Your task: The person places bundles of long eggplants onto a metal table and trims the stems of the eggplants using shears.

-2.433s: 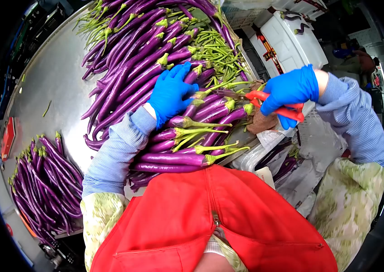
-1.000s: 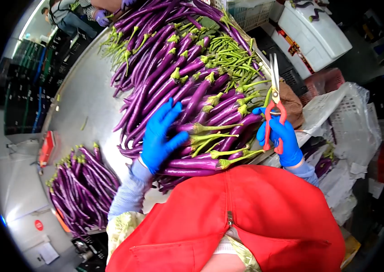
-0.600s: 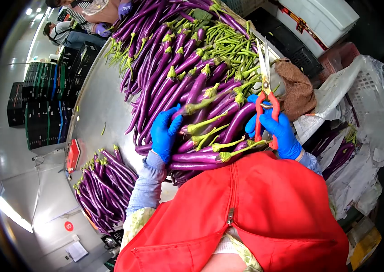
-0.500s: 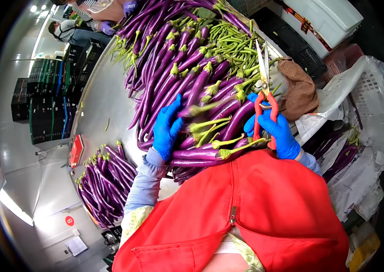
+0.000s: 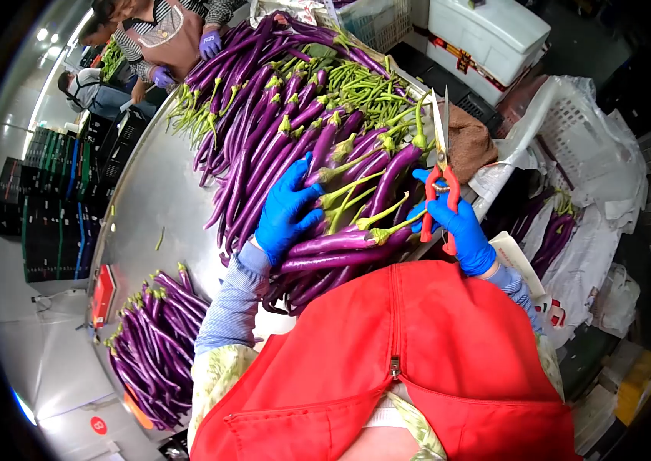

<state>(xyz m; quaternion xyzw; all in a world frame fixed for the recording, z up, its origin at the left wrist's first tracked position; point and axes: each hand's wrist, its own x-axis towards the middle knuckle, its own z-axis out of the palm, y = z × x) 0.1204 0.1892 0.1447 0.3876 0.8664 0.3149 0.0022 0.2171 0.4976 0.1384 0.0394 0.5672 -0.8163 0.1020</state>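
Long purple eggplants with green stems lie in a big heap in front of me. My left hand, in a blue glove, is curled round an eggplant near its stem end; much of the fruit is hidden under the hand. Gloved in blue too, my right hand holds red-handled scissors, their blades pointing away from me and slightly apart. Several long green stems stick out between the hands, close to my right fingers.
Green beans and a brown cloth lie beyond the scissors. A second eggplant pile is on the metal table at left. Black crates stand farther left. White boxes and a plastic-lined basket are right. A co-worker stands across.
My view has shifted, showing more of the co-worker. The eggplant by my left hand, blurred before, is now sharper. My right hand still holds the scissors, their blades a little more upright.
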